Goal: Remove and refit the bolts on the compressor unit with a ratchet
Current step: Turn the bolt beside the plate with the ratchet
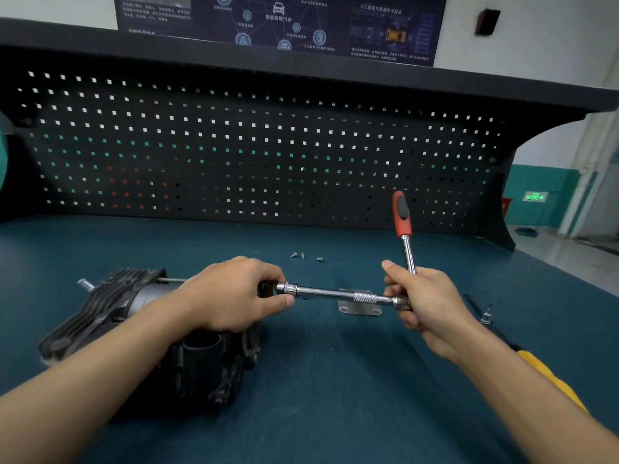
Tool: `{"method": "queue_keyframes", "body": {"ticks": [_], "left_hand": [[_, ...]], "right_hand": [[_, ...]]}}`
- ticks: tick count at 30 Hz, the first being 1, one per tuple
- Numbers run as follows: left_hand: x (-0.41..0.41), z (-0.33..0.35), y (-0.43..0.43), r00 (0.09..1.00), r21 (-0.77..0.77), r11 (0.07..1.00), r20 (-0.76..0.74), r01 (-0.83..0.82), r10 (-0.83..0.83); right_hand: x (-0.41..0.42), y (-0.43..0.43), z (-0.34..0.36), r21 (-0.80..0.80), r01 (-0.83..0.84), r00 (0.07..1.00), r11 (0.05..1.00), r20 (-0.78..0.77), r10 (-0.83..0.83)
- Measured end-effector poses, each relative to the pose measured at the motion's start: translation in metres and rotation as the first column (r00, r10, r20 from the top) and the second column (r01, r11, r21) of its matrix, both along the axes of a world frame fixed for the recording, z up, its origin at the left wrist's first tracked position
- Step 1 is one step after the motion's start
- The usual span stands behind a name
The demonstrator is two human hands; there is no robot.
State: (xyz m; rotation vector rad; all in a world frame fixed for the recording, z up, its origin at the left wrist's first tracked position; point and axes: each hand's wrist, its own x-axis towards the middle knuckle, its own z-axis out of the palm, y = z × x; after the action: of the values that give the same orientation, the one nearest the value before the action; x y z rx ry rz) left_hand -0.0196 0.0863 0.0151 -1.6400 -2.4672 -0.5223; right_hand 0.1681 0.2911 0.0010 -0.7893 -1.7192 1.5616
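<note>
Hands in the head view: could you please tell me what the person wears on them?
Nothing visible: the left hand and right hand are ungloved, with no rings, watch or bracelet, and no sleeve shows before the frame's edge.

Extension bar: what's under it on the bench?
A metal plate with two holes lies on the bench below it; the bar covers the plate's middle.
</note>
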Motion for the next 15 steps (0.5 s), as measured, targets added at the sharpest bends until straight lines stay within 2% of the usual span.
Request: {"method": "queue_keyframes", "body": {"ticks": [15], "left_hand": [[-0.005,-0.0036,0.0014,1.0,0.01,1.0,-0.006,0.004,-0.004]], "right_hand": [[0.0001,-0.0016,0.0014,-0.004,-0.001,1.0,1.0,0.004,0.001]]}}
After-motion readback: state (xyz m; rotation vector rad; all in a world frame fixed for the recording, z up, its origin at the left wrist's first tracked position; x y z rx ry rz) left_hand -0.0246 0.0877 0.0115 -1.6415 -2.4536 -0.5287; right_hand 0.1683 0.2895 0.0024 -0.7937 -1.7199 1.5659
